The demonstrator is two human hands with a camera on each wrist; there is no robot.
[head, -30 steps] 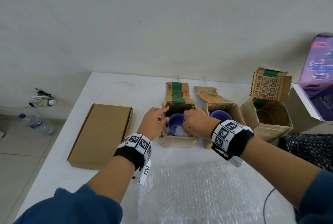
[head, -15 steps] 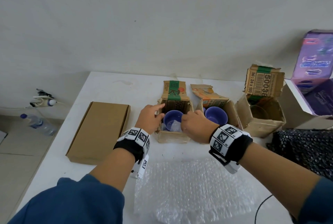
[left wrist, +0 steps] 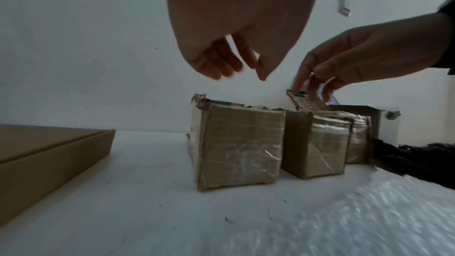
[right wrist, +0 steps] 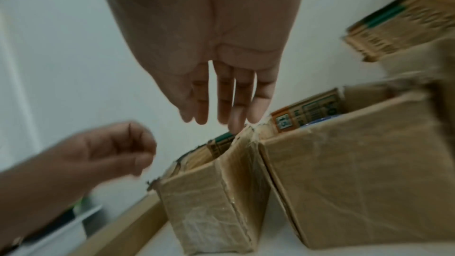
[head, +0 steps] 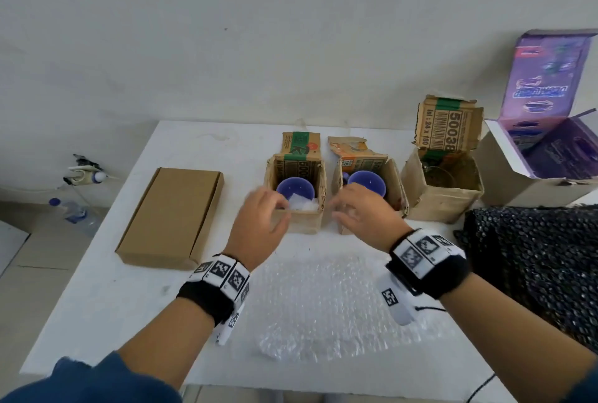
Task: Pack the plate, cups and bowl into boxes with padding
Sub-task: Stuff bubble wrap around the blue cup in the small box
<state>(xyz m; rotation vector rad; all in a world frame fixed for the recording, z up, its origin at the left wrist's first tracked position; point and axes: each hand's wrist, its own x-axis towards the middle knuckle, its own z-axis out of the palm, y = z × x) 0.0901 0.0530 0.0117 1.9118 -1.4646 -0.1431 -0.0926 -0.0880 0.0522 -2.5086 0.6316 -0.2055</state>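
Both hands hover above the white surface, holding nothing. The left hand hangs over the near left corner of a small open brown cardboard box, its fingers loosely curled and free of the cardboard. The right hand hangs above the gap between that box and a second small open cardboard box just beside it, fingers extended and released. The first box holds a blue cup with a wad of clear bubble wrap tucked at its near side; the second holds another blue cup. Both boxes stand upright toward the far edge of the surface, flaps raised at the back. Nearer the right edge stands a larger open cardboard box with a clear glass bowl inside. A flat closed brown cardboard box lies toward the left edge, well apart from the others. A sheet of clear bubble wrap lies spread along the near edge, between the wrists. A dark bubble-textured sheet lies at the right edge, and an open purple printed carton stands at the far right corner. The plate is not visible.
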